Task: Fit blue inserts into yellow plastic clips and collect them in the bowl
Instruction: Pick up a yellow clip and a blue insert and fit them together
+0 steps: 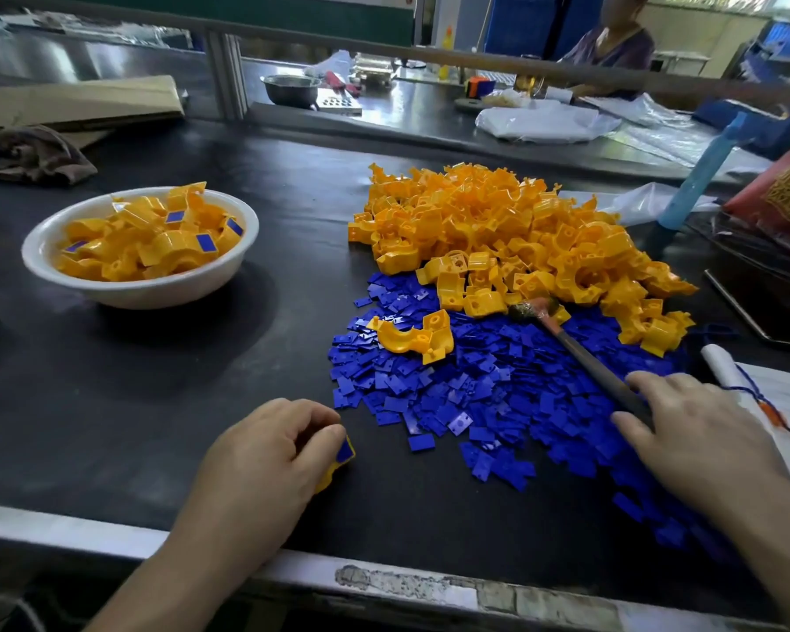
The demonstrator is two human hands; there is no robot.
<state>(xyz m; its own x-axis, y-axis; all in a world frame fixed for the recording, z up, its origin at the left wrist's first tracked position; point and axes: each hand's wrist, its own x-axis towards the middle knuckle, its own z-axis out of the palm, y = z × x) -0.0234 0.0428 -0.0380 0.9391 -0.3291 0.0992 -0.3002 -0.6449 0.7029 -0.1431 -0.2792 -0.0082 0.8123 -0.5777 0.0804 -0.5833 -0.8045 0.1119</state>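
Head view: the only print I can find is the gold pattern on the red bag [785, 193] at the far right, and it is too blurred to read. The left hand [265, 458] sits low on the black tabletop [156, 385], fingers curled tight round a held clip [344, 454] with a blue patch showing on it. The right hand [694, 431] lies on the near side of the inserts [452, 394]. Its fingers are nearly straight and a little spread over the end of a tool [584, 358], with the thumb alongside the handle. I see that handle run up across the blue pile to its head at the foot of the clip heap [498, 221]. One loose clip [407, 339] rests on the inserts, apart from the heap. The white bowl [33, 255] stands well left of both piles, part-filled with fitted clips [156, 241]. A brown cloth [28, 152] lies far left, a steel bowl [290, 91] sits on the next bench, and a person [612, 45] is beyond the rail.
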